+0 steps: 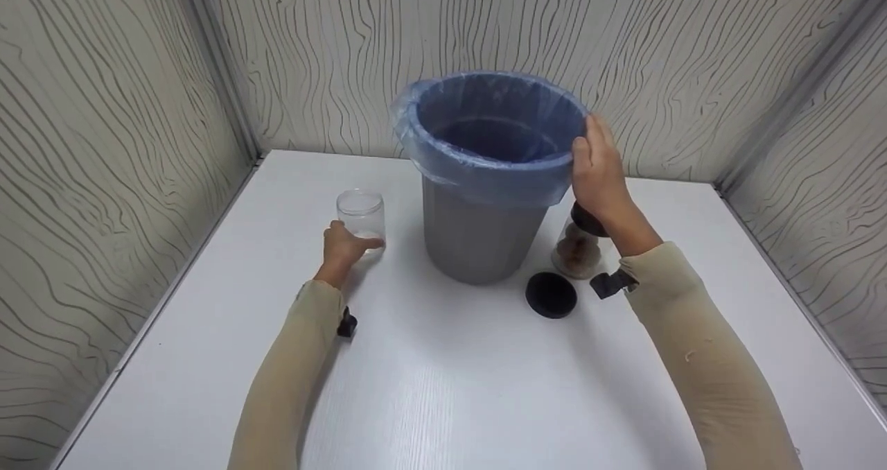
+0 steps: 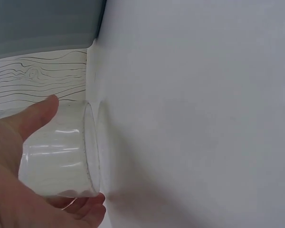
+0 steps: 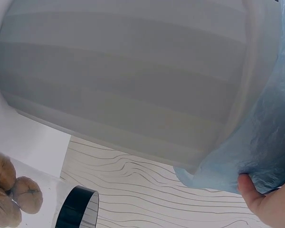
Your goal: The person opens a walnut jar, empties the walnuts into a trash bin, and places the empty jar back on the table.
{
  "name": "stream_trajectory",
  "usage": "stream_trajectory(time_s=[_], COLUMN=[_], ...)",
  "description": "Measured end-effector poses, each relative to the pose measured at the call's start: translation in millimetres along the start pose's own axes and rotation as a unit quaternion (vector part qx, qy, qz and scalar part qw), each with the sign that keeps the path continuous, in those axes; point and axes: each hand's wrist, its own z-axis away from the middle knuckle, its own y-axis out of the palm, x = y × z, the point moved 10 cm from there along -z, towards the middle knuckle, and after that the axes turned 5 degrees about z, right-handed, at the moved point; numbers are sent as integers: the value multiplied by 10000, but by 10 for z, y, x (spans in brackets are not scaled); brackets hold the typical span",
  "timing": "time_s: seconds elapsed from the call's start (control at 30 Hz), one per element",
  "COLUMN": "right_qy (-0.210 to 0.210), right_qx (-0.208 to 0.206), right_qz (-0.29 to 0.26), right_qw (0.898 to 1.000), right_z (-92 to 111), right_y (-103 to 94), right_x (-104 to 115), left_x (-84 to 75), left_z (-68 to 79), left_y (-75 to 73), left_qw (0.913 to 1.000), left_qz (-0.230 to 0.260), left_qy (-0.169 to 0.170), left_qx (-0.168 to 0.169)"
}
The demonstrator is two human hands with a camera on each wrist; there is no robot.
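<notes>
A clear empty jar [image 1: 361, 210] stands upright at the left of the table, its base at or very near the surface. My left hand [image 1: 344, 245] holds it low, with the thumb on one side and fingers on the other; the left wrist view shows the jar [image 2: 57, 152] in that grasp. Right of it is a grey trash bin [image 1: 478, 241] lined with a blue plastic bag [image 1: 485, 172] folded over the rim. My right hand [image 1: 599, 172] grips the bin's right rim through the bag. The inside bottom of the bin looks dark.
A black lid [image 1: 551, 294] lies hollow side up by the bin's front right. Behind my right wrist stands a jar of brown, round, wrinkled pieces [image 1: 576, 254] with a black lid [image 1: 587, 220]. Patterned wall panels [image 1: 332, 54] enclose the white table [image 1: 416, 373].
</notes>
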Motion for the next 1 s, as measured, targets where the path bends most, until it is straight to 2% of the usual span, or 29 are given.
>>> stream_trajectory(time_s=[0.4,0.63,1.0], right_qy=[14,63,49], right_qx=[44,102,60], right_qz=[-77,-80,-17], right_qw=[10000,9999,10000], right_z=[-9,0,6], right_y=[9,23,12], right_x=[-14,-8,-6], left_x=[-26,-34,0], left_z=[-17,1,12], left_y=[-30,-54,-99], left_qw=[9999,9991,9971], left_qz=[-139,-376,-742], left_qy=[99,194,-36], left_qx=[4,5,-191])
